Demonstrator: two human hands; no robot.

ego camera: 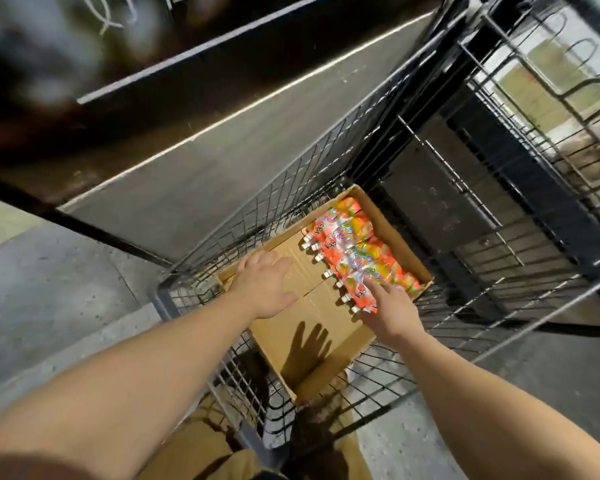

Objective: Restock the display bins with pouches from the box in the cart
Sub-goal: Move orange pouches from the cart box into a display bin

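An open cardboard box (312, 320) lies inside a black wire cart (194, 265). Several orange pouches (354, 251) with white caps are lined up along the box's right side. My left hand (267, 285) is spread flat over the box's left wall, fingers straight. At the near end of the pouch row, the straight fingers of my right hand (388, 310) touch the nearest pouch (364, 299). The box's left and near parts are bare cardboard.
Black wire display bins (499, 188) stand to the right of the cart. Grey shelf boards (201, 174) slope above and left of it. Concrete floor (49, 292) lies to the left and at lower right. My tan trousers show below the cart.
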